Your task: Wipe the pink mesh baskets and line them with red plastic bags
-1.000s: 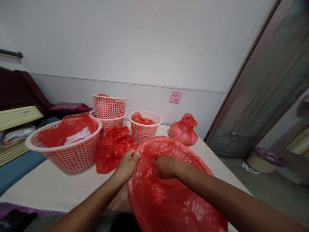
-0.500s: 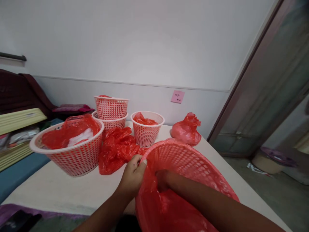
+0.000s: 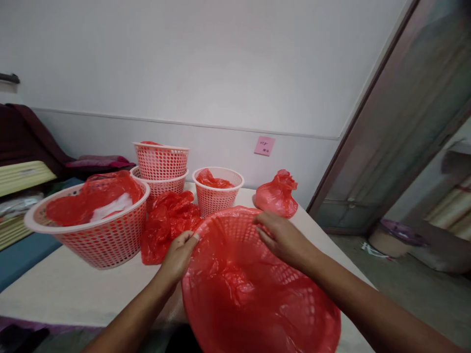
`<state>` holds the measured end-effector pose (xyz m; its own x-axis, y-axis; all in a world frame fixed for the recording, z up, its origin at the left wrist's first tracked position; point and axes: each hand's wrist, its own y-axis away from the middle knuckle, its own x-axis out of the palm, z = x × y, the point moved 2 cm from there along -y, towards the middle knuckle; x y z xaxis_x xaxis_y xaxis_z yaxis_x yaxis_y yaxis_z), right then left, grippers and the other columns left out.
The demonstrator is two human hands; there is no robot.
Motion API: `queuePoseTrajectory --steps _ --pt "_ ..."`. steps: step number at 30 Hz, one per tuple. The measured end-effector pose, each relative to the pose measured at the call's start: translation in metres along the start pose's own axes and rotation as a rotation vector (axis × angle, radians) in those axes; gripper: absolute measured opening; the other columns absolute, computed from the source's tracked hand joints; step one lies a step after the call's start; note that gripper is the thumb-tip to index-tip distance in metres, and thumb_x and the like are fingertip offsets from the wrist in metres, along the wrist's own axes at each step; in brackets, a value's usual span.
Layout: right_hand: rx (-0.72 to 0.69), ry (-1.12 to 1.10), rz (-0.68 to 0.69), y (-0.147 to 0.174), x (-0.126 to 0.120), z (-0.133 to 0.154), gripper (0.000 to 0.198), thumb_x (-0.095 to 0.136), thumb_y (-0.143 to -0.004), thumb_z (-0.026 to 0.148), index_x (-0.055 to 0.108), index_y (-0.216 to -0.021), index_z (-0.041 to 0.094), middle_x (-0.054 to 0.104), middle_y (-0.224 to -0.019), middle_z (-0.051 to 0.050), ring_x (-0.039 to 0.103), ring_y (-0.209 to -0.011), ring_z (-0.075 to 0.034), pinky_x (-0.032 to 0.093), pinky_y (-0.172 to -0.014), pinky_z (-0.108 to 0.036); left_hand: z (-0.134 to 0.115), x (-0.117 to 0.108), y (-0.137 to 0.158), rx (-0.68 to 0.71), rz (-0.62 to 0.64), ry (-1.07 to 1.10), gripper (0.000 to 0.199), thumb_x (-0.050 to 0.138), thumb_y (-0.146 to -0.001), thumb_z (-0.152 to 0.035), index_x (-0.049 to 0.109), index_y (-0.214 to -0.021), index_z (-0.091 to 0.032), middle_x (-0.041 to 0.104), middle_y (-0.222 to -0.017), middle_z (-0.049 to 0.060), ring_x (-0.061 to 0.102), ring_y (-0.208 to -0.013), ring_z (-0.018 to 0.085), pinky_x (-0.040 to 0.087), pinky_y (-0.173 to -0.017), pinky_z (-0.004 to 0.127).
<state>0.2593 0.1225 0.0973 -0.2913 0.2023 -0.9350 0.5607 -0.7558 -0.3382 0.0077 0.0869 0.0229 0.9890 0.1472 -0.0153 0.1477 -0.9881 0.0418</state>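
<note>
A basket lined with a red plastic bag [image 3: 235, 284] tilts toward me at the table's front, its perforated wall [image 3: 239, 221] showing through the film. My left hand [image 3: 180, 255] is closed on the basket's left rim and the bag edge folded over it, thumb on top. At the far rim is my right hand [image 3: 281, 238], its fingers curled by the bag's edge, apparently pinching the film. Left of the basket lies a crumpled heap of red plastic bags [image 3: 169, 220]. The bottom of the basket is hidden under the wrinkled film.
On the white table [image 3: 84, 294] stand a large pink basket [image 3: 106, 240] with red film and white material, stacked baskets [image 3: 162, 164] and a smaller basket [image 3: 217, 198]. A tied red bag [image 3: 277, 193] sits near the wall. A bin [image 3: 392, 240] is on the floor at right.
My right hand has come up out of the bag to the far rim. The lining now lies spread more widely inside the basket. My left hand still grips the left rim.
</note>
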Motion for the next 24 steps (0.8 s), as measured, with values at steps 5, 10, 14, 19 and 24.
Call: queuePoseTrajectory --steps 5,10,14,19,24 --pt "0.212 0.12 -0.06 0.024 0.006 -0.04 0.024 0.042 -0.09 0.021 0.059 -0.105 0.014 0.06 -0.102 -0.014 0.055 -0.095 -0.026 0.042 -0.085 -0.038 0.0 0.002 -0.003 0.033 0.015 0.001 0.034 0.059 -0.075 -0.05 0.048 -0.066 -0.019 0.049 -0.061 -0.007 0.043 -0.056 0.01 0.035 -0.056 0.022" --pt "0.466 -0.289 -0.094 0.029 0.022 -0.076 0.03 0.048 -0.084 0.023 0.057 -0.111 0.013 0.059 -0.114 -0.016 0.053 -0.107 -0.03 0.037 -0.095 -0.042 -0.012 0.006 -0.005 0.045 0.025 -0.006 0.033 0.065 -0.074 -0.045 0.049 -0.061 -0.018 0.048 -0.058 -0.007 0.04 -0.055 0.01 0.032 -0.052 0.022" --pt "0.577 -0.553 -0.045 0.031 0.032 -0.096 0.019 0.048 -0.079 0.025 0.061 -0.09 0.017 0.066 -0.095 -0.009 0.061 -0.089 -0.025 0.044 -0.084 -0.038 -0.007 0.008 -0.007 0.012 0.091 0.073 0.03 0.062 -0.077 -0.046 0.059 -0.07 -0.017 0.062 -0.068 -0.002 0.052 -0.063 0.013 0.041 -0.061 0.024" --pt "0.663 -0.868 0.04 0.039 0.037 -0.094 0.022 0.052 -0.076 0.037 0.059 -0.081 0.017 0.067 -0.073 -0.003 0.062 -0.064 -0.019 0.048 -0.061 -0.03 0.018 0.011 -0.01 -0.086 0.123 0.164 0.028 0.069 -0.072 -0.042 0.064 -0.072 -0.014 0.069 -0.071 0.003 0.058 -0.06 0.015 0.045 -0.06 0.027" --pt "0.699 -1.053 0.066 0.047 0.025 -0.08 0.029 0.057 -0.074 0.045 0.061 -0.08 0.017 0.069 -0.071 -0.004 0.062 -0.061 -0.019 0.047 -0.057 -0.029 0.036 -0.008 0.001 -0.084 -0.084 0.264 0.022 0.063 -0.078 -0.038 0.063 -0.08 -0.017 0.068 -0.075 -0.001 0.06 -0.064 0.01 0.045 -0.06 0.02"
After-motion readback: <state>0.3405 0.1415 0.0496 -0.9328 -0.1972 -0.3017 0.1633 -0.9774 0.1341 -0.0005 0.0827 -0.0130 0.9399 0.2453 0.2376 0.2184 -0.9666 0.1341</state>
